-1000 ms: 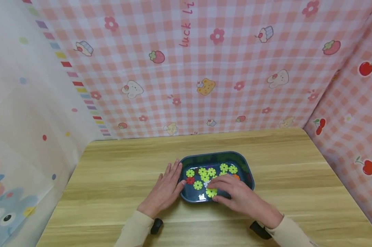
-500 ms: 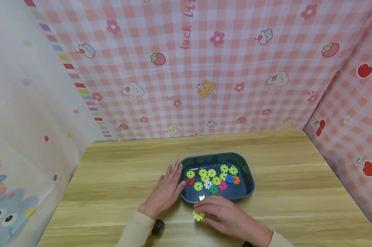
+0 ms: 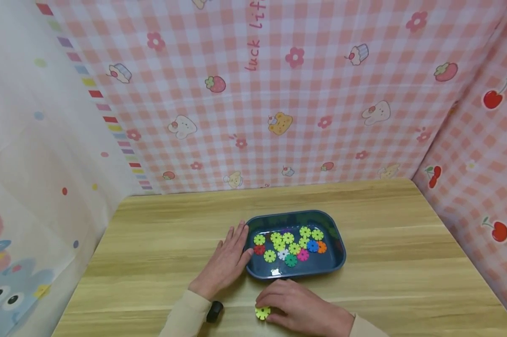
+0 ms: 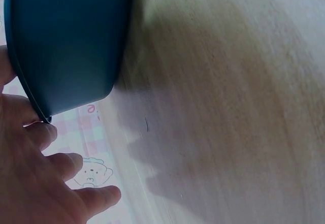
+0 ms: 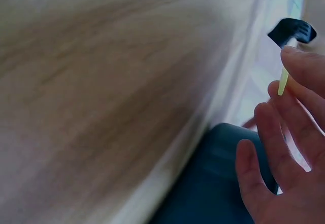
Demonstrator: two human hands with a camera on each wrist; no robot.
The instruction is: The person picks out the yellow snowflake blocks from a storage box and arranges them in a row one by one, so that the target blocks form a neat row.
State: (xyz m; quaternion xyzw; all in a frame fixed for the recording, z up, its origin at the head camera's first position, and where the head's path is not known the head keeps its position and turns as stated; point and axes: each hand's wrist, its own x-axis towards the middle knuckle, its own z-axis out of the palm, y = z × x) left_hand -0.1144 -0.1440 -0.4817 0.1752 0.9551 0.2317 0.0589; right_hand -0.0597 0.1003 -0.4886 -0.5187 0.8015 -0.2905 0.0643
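In the head view a dark blue tray (image 3: 320, 269) holds several notched plastic discs: yellow-green ones, plus a red disc (image 3: 259, 250), a white disc (image 3: 283, 254), a green disc (image 3: 290, 260), a pink disc (image 3: 303, 254), a blue disc (image 3: 312, 246) and an orange disc (image 3: 322, 247). My left hand (image 3: 224, 264) rests against the tray's left end with its fingers straight; the left wrist view shows its fingertips at the rim. In front of the tray, my right hand (image 3: 297, 306) pinches a yellow-green disc (image 3: 262, 313) between thumb and fingers. That disc appears edge-on in the right wrist view.
Beneath everything is a wood-grain table (image 3: 388, 224). A pink checked cloth (image 3: 341, 84) stands behind it, another checked cloth (image 3: 481, 187) on the right, and a white patterned cloth (image 3: 47, 164) on the left. A black wrist band (image 3: 214, 311) sits at my left wrist.
My right hand has picked the yellow-green disc out of the tray and brought it over the front rim, toward me and slightly left. My left hand stays at the tray's end.
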